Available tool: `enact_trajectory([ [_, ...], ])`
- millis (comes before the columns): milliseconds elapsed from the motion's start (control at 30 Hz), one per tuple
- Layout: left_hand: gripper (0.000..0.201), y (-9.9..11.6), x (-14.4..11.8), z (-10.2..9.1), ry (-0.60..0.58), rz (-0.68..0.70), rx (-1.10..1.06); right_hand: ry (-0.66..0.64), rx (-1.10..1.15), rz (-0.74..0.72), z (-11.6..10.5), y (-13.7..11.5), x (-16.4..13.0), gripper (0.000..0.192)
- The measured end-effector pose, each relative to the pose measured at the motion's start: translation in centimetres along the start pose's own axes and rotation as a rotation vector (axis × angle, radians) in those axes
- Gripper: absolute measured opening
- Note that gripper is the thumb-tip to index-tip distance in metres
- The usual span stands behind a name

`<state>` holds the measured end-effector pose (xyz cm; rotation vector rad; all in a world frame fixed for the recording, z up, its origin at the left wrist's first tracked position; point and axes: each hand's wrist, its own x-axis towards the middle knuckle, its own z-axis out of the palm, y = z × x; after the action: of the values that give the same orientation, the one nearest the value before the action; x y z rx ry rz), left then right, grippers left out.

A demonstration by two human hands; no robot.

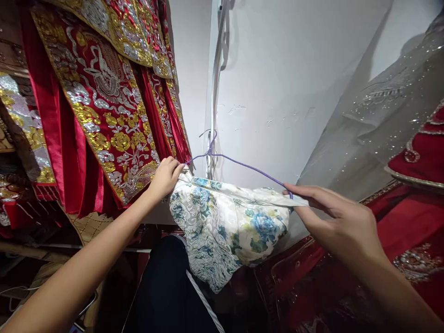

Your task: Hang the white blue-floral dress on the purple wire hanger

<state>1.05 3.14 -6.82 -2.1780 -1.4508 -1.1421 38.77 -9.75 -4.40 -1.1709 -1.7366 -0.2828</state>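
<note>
A white garment with blue and green flowers (262, 224) hangs between my two hands, below a purple wire hanger (248, 165). My left hand (167, 175) is closed on the garment's upper left corner, where the hanger's left end meets the cloth. On the other side, my right hand (333, 217) pinches the garment's right upper edge together with the hanger's right end, thumb and fingers closed. The hanger's hook points up beside a vertical metal strip on the wall; I cannot tell whether it touches the strip.
Red costumes with gold and silver embroidery (107, 111) hang at the left. A pale wall (277, 69) with a metal strip (217, 60) stands ahead. Clear plastic covers (367, 120) and more red beaded clothing (419, 162) fill the right. Dark trousers (166, 282) show below.
</note>
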Motion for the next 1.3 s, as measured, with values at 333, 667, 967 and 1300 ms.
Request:
enact_trajectory([
  [333,0.028,-0.4,0.4,0.4,0.019,-0.029,0.063,-0.446,-0.144,-0.085,0.7,2.3,1.1,0.022],
  [667,0.031,-0.7,0.1,0.7,-0.085,0.057,0.046,-0.257,0.081,-0.224,1.2,2.2,-2.4,0.009],
  [967,0.030,-0.8,0.3,0.1,-0.101,0.065,0.040,-0.093,0.104,0.133,2.0,2.3,0.1,0.003],
  [1300,0.020,0.1,0.1,1.3,-0.085,-0.019,-0.018,-0.200,1.131,0.625,10.3,5.1,3.9,0.025],
])
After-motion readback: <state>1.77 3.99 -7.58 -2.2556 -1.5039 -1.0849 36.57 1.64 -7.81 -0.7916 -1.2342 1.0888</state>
